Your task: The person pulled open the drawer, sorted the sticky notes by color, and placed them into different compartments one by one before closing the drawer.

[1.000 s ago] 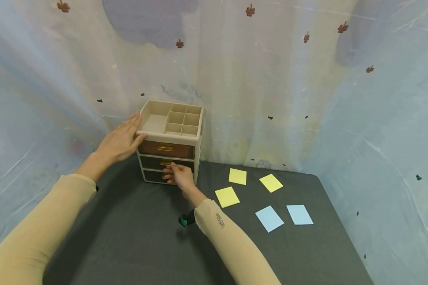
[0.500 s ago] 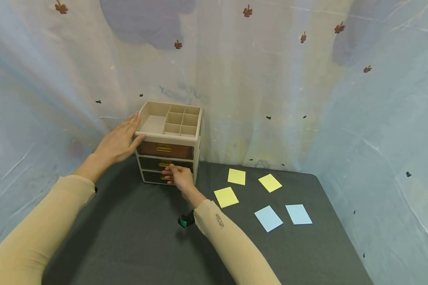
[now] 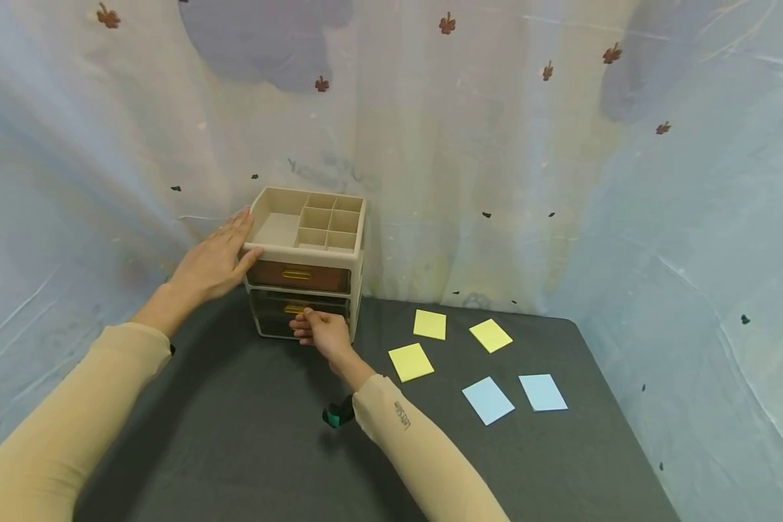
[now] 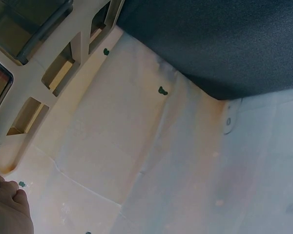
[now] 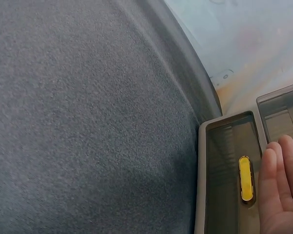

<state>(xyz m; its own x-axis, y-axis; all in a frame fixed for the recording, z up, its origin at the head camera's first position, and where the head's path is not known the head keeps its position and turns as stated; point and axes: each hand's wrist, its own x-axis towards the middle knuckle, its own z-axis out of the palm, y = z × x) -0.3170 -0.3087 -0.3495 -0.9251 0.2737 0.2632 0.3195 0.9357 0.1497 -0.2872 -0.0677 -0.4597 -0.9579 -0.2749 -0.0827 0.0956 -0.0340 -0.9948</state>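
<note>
A beige desktop drawer organizer [image 3: 303,253] stands at the back left of the dark table. My left hand [image 3: 209,267] rests along its upper left edge, fingers straight against the side and thumb on the front rim. At the front, my right hand [image 3: 329,333] pinches the gold handle [image 3: 293,309] of the middle drawer [image 3: 267,307], which sticks out part way. The brown top drawer [image 3: 267,273] is closed. In the right wrist view, the bottom drawer's handle [image 5: 246,178] shows beside the right hand [image 5: 283,195]; the pinched handle is hidden there.
Yellow sticky-note pads [image 3: 411,362] and light blue ones [image 3: 488,401] lie right of the organizer on the table [image 3: 248,435]. A patterned curtain [image 3: 431,145] hangs close behind. The organizer's top tray has several compartments [image 3: 329,219].
The middle drawer has come forward out of the organizer, now covering the bottom drawer's handle in the head view. My right hand moved slightly toward me with it; the left hand stays on the organizer.
</note>
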